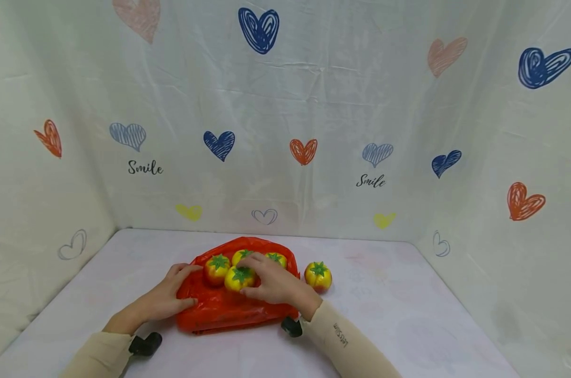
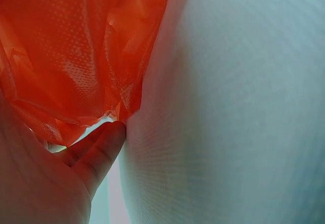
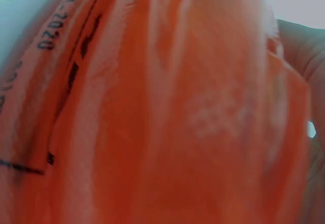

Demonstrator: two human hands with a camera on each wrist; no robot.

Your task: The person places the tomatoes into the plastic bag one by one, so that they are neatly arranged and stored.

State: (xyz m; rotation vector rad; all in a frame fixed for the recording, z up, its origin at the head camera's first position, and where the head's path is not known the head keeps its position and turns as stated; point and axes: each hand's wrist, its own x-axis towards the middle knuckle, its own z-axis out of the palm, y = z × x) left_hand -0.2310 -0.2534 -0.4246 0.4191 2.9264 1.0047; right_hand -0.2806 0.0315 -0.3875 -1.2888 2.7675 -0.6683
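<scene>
A red plastic bag (image 1: 228,310) lies on the table with its mouth spread open. Several yellow-and-red toy fruits with green star-shaped tops sit in its opening, among them a left one (image 1: 216,271) and a rear right one (image 1: 278,259). My right hand (image 1: 276,281) grips the front toy fruit (image 1: 238,279) between fingers and thumb. At the bag's left side, my left hand (image 1: 164,295) holds the edge, thumb nearer me; the left wrist view shows fingertips (image 2: 118,128) against the plastic. The bag covers most of the right wrist view, hiding that hand's grip.
Just right of the bag, a lone toy fruit (image 1: 318,277) stands on the white table (image 1: 384,315). A white curtain (image 1: 337,105) printed with hearts surrounds the table at the back and sides.
</scene>
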